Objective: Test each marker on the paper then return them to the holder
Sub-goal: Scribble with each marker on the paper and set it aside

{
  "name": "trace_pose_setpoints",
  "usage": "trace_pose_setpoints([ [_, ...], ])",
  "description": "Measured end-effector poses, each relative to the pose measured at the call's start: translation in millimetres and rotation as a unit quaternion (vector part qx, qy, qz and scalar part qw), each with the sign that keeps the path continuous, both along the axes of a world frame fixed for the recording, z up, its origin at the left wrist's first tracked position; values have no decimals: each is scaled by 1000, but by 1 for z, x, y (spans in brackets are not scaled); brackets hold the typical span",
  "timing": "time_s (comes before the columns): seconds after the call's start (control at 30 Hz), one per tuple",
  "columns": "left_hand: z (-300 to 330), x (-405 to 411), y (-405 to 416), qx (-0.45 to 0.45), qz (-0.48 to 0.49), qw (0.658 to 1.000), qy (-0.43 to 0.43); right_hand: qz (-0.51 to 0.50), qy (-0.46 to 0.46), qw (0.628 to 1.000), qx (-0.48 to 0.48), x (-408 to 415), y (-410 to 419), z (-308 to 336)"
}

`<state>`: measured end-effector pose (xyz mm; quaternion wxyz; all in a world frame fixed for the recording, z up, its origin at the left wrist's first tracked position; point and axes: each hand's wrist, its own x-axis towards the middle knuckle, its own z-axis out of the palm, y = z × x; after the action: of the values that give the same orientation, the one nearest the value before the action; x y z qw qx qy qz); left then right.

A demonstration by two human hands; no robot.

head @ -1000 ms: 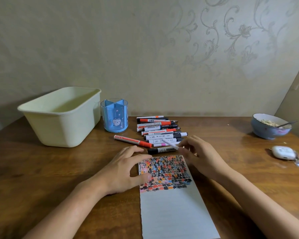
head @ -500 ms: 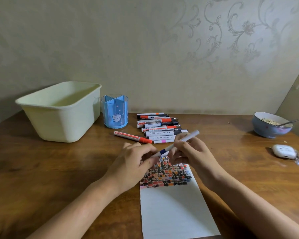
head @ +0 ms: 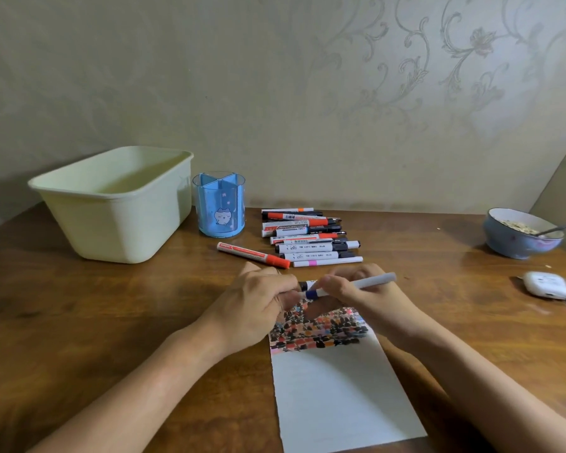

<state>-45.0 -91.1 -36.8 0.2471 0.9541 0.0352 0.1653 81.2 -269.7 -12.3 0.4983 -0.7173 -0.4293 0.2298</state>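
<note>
While both my hands meet above the sheet, this is how things lie:

Right hand: my right hand [head: 363, 297] grips the slim white marker with a blue band [head: 356, 285], fingers curled round its barrel, its far end angled up to the right.

Left hand: my left hand [head: 258, 302] pinches the left end of that same marker, fingertips closed on what looks like its cap, though my fingers hide the join.

Paper: the long white paper strip [head: 337, 397] lies on the brown wooden table [head: 95, 322] beneath my hands, its upper part filled with small coloured test marks [head: 321, 331].

Other markers: a row of white, black and orange markers [head: 307, 237] lies on the table beyond my hands, with a single orange-capped white marker [head: 254, 255] slanted just to its left. A black-tipped marker [head: 307, 284] lies just behind my fingers.

Holder: the round translucent blue pen holder with a cat picture [head: 219, 209] stands upright left of the row, no marker in it.

Bin: a pale green plastic tub [head: 118, 204] sits just beside the holder.

Far right: a blue ceramic bowl with a spoon [head: 520, 233] and a small white case [head: 543, 284] sit well apart from the paper.
</note>
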Motion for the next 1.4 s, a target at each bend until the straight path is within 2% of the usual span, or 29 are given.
trace_pose_setpoints([
  [0.07, 8, -4, 12, -57, 0, 998, -15, -20, 52, 997, 51, 9, -11, 6],
  [0.17, 20, -5, 18, -157, -13, 979, -131, -36, 99, 991, 85, 18, -20, 11],
  [0.3, 10, -1, 13, -144, 16, 982, -120, -25, 75, 992, 96, 18, -10, 2],
  [0.4, 5, -4, 14, -146, 45, 980, -129, -41, 18, 994, 99, 20, -11, -2],
  [0.53, 10, -5, 9, -161, 32, 976, -145, -43, -141, 988, 37, 19, -11, -6],
  [0.6, 12, -6, 8, -160, 29, 977, -140, -37, -166, 985, 18, 19, -11, -7],
  [0.73, 14, -9, 17, -75, 57, 991, -93, -52, -85, 994, 43, 18, -11, -5],
  [0.87, 21, -19, 28, -38, 64, 995, 69, -59, 14, 996, 67, 20, -11, -5],
  [1.0, 25, -24, 24, -12, 46, 982, 183, -64, 36, 995, 71, 17, -9, -6],
  [1.17, 20, -29, 21, 63, 24, 975, 211, -78, 39, 994, 71, 18, -10, -6],
  [1.3, 10, -35, 21, 64, 20, 981, 181, -65, 30, 996, 61, 17, -8, -10],
  [1.4, 12, -34, 19, 85, 10, 977, 197, -68, 11, 996, 52, 15, -7, -11],
])
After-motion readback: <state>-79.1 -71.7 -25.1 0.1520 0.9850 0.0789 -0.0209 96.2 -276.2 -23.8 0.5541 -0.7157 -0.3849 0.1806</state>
